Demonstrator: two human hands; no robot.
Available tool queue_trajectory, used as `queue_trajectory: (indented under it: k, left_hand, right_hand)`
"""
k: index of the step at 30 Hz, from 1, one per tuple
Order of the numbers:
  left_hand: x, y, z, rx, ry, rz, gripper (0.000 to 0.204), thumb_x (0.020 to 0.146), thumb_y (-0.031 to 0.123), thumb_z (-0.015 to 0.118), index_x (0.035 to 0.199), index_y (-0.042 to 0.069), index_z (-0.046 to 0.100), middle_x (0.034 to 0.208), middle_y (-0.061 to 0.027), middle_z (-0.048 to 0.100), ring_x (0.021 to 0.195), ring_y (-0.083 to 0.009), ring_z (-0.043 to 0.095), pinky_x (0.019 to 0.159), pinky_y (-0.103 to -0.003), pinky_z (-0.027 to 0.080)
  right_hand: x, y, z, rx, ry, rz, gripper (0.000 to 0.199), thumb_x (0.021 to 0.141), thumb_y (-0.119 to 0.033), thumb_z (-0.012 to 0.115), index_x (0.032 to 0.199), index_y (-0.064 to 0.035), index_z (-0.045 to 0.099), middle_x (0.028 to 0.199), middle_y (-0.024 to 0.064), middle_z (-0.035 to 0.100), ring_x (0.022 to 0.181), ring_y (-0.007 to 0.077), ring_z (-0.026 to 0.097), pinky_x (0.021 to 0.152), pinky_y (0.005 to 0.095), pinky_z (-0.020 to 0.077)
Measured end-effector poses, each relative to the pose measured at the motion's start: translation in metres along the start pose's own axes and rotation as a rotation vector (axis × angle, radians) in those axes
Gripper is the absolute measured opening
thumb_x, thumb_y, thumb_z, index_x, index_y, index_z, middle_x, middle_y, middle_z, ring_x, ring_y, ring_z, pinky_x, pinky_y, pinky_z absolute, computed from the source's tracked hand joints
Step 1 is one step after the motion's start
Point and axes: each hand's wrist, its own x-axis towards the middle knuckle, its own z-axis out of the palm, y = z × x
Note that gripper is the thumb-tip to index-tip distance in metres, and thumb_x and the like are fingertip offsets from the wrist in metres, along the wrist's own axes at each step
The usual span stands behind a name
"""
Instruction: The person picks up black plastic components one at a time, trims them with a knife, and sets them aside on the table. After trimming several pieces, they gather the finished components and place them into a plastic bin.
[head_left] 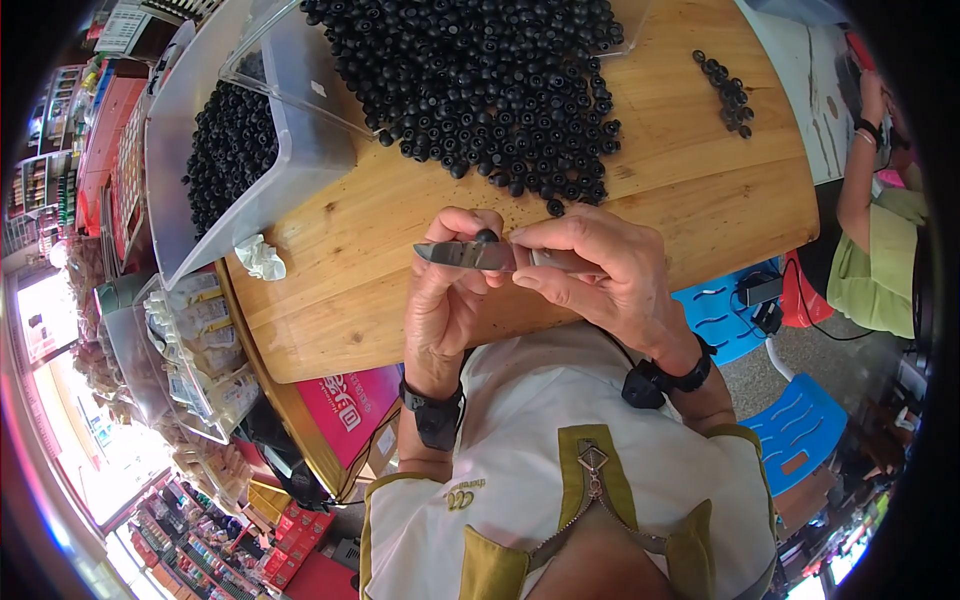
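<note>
My right hand (615,265) is closed round the handle of a knife (465,256), and its short, broad blade points left. Pinched in the fingers of my left hand (442,310) is a small black round cap (486,236), right at the upper edge of the blade. The blade covers part of my left fingers, so whether it touches the cap I cannot tell. Just beyond my hands, a large heap of black caps (480,90) spreads over the wooden table (700,200); many show a round hollow.
A clear plastic bin (300,130) with more caps stands at the left, near a crumpled tissue (260,257). A small group of caps (728,95) lies far right. Blue stools (795,425) stand right of me. Another person's arm (862,170) shows at the right edge.
</note>
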Motion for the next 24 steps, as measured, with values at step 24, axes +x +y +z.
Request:
queue_trajectory:
  k: [24]
  left_hand:
    - [-0.002,0.009,0.008,-0.071,-0.078,0.036,0.019,0.085,0.008,0.066,0.098,0.003,0.053,0.090,-0.0104,0.052,0.062,-0.0144,0.055,0.055,-0.024,0.046]
  right_hand:
    - [0.002,0.009,-0.023,-0.081,0.039,0.169,0.021,0.086,-0.003,0.072,0.106,0.0001,0.069,0.088,0.0066,0.069,0.078,0.0104,0.064,0.069,0.0223,0.0503]
